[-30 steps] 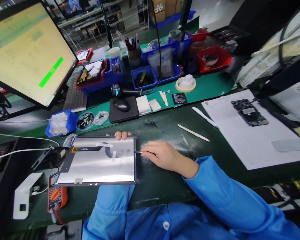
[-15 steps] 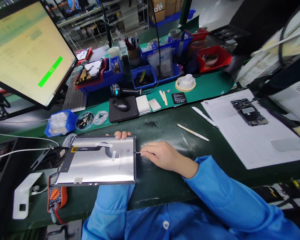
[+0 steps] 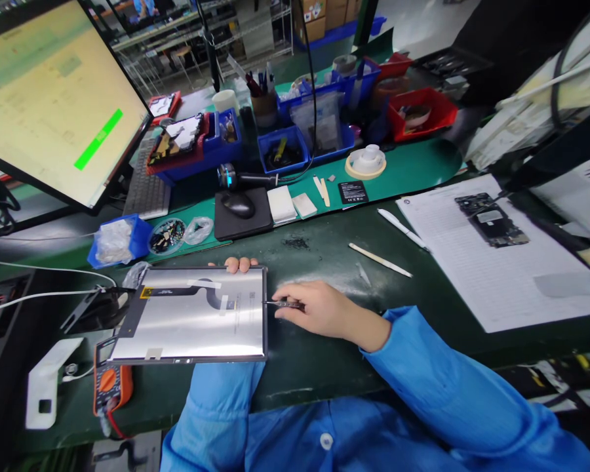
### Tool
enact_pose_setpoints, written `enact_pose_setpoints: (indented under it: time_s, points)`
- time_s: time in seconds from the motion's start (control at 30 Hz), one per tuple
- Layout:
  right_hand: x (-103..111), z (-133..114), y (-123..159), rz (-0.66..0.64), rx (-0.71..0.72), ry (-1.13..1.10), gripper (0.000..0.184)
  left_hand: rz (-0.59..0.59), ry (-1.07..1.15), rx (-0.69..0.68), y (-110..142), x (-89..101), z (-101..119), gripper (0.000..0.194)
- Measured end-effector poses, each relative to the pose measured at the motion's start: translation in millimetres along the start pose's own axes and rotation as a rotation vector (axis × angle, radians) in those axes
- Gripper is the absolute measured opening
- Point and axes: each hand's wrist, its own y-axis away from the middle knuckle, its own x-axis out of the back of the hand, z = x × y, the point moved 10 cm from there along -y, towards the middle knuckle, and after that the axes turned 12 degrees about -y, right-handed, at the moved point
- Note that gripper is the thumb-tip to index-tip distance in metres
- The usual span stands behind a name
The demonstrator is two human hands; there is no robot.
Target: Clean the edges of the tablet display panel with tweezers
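Observation:
A silver-backed display panel (image 3: 177,328) with a dark flex cable lies tilted over the left part of the bench. My left hand (image 3: 239,265) supports it from beneath, its fingertips curled over the far edge; the palm is hidden under the panel. To the right of the panel, my right hand (image 3: 319,308) pinches slim metal tweezers (image 3: 289,304) between thumb and fingers. Their pointed tip meets the panel's right edge; whether it grips anything there is too small to tell.
An orange multimeter (image 3: 109,383) and white bracket (image 3: 54,380) are at left. Farther back stand a monitor (image 3: 54,98), a mouse (image 3: 238,204) and blue bins (image 3: 282,149). A wooden stick (image 3: 379,259), a white pen (image 3: 402,229) and papers with a circuit board (image 3: 491,219) lie right.
My right hand's fingers have opened slightly around the tweezers, exposing more of their body. The tip stays at the panel's right edge; the panel and my left hand look unmoved.

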Motion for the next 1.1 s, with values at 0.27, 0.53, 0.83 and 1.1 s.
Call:
enact_pose_setpoints:
  time_s: [0.27, 0.53, 0.83, 1.1]
  points:
    - [-4, -3, -1, -0.044, 0.069, 0.134, 0.020, -0.025, 0.027, -0.008, -5, 6.2, -4, 0.029]
    - [0, 2, 1, 0.022, 0.015, 0.042, 0.013, -0.028, 0.022, -0.014, 0, -0.2, -1, 0.031]
    - [-1, -3, 0, 0.012, 0.052, 0.061, 0.019, -0.069, 0.129, 0.023, -2, -4.9, -4, 0.042]
    - [-2, -6, 0, -0.003, 0.096, 0.109, 0.018, -0.116, 0.095, -0.100, -1, 3.0, 1, 0.009]
